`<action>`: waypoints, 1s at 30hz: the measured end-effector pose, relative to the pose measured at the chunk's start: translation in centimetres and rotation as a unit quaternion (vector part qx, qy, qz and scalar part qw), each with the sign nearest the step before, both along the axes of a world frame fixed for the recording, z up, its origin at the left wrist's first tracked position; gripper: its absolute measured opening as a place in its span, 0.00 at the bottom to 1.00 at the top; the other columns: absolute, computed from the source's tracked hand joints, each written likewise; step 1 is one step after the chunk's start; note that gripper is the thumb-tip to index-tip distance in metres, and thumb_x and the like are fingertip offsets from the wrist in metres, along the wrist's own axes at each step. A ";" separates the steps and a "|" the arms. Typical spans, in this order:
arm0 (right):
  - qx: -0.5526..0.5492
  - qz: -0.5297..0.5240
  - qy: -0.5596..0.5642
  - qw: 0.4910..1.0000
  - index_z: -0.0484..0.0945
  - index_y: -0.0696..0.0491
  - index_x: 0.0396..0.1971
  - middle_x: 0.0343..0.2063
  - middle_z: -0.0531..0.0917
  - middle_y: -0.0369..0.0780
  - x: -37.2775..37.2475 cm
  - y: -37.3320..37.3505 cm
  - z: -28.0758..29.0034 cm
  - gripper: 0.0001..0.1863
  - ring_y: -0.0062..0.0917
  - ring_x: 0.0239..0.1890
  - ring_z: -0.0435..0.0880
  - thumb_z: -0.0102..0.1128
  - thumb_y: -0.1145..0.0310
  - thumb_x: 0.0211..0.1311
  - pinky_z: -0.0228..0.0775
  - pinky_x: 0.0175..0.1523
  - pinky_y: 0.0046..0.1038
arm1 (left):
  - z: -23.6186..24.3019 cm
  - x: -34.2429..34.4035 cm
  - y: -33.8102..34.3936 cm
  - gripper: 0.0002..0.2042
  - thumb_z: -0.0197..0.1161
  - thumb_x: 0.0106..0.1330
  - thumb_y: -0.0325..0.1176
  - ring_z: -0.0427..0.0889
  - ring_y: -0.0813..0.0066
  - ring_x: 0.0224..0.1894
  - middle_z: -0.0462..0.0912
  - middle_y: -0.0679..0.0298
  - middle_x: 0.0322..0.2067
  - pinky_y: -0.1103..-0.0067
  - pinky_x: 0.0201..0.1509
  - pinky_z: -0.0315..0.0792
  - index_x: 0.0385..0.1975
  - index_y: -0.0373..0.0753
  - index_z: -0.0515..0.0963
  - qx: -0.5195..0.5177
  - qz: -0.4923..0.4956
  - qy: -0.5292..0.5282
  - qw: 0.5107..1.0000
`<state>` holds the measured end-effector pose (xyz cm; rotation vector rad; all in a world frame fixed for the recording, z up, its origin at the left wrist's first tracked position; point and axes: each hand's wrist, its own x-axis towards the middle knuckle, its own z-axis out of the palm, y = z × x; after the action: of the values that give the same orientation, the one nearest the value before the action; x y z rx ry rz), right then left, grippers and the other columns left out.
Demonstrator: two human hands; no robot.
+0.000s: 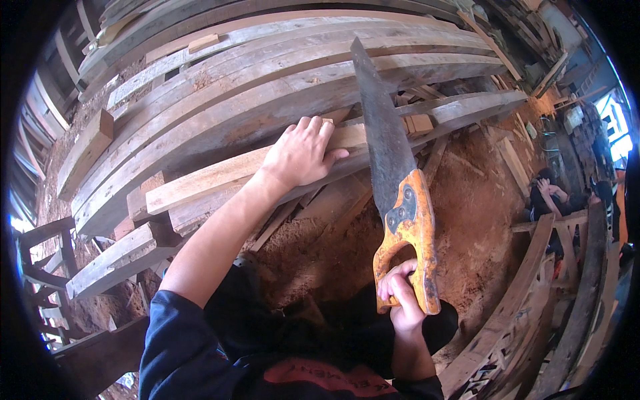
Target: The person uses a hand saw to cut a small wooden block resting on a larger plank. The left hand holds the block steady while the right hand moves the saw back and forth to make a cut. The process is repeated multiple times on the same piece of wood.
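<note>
My right hand (403, 293) is wrapped round the worn yellow handle of a handsaw (385, 127). The saw's broad dark blade points away from me and passes across a pale wooden beam (213, 175) near its right end; whether the teeth touch it I cannot tell. My left hand (300, 152) grips this beam from above, left of the blade, fingers over its far edge and thumb on the near side. To the right of the blade shows a short wooden block (419, 125). Long grey timbers (267, 100) lie side by side beyond the beam.
A short thick timber (90, 150) rests at the far left, and a grey beam end (127, 257) juts toward me. Reddish sawdust covers the ground (467, 200). At the right, another person (553, 193) is near stacked planks (527, 300).
</note>
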<state>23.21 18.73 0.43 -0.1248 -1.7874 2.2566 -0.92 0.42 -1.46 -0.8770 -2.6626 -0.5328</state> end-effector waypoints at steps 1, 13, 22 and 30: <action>-0.004 -0.002 0.009 1.000 0.70 0.60 0.34 0.19 0.76 0.39 0.0 0.0 -0.3 0.06 0.20 0.18 0.74 0.57 0.77 0.61 0.68 0.26 0.23 | 0.0 0.1 0.2 0.29 0.53 0.67 0.57 0.77 0.52 0.48 0.76 0.49 0.41 0.64 0.53 0.73 0.50 0.32 0.72 -0.016 0.004 0.010 1.000; 0.057 0.012 0.061 0.996 0.71 0.59 0.34 0.19 0.75 0.36 -0.3 -0.8 -0.1 0.08 0.18 0.18 0.73 0.57 0.70 0.66 0.66 0.25 0.22 | 0.2 0.5 0.8 0.43 0.46 0.61 0.72 0.82 0.50 0.44 0.79 0.44 0.40 0.63 0.44 0.78 0.50 0.27 0.69 -0.093 0.052 -0.031 0.994; 0.060 0.000 0.031 0.998 0.72 0.59 0.33 0.19 0.76 0.37 0.0 -0.3 -0.6 0.07 0.19 0.19 0.73 0.57 0.71 0.64 0.67 0.26 0.22 | -0.6 -0.1 1.0 0.42 0.44 0.64 0.70 0.85 0.52 0.32 0.82 0.44 0.31 0.67 0.33 0.80 0.46 0.25 0.71 -0.071 0.060 0.016 0.995; 0.163 -0.029 0.012 0.986 0.74 0.58 0.29 0.20 0.77 0.36 0.8 0.7 -2.1 0.03 0.16 0.20 0.75 0.58 0.75 0.58 0.68 0.27 0.20 | 0.0 -0.1 1.0 0.40 0.45 0.66 0.67 0.85 0.54 0.27 0.82 0.47 0.24 0.69 0.29 0.80 0.43 0.24 0.72 -0.079 0.042 0.001 0.996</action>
<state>24.00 19.46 -1.68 -0.0853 -2.0816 1.8867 -1.01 1.46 -1.47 -0.8012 -2.7555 -0.3051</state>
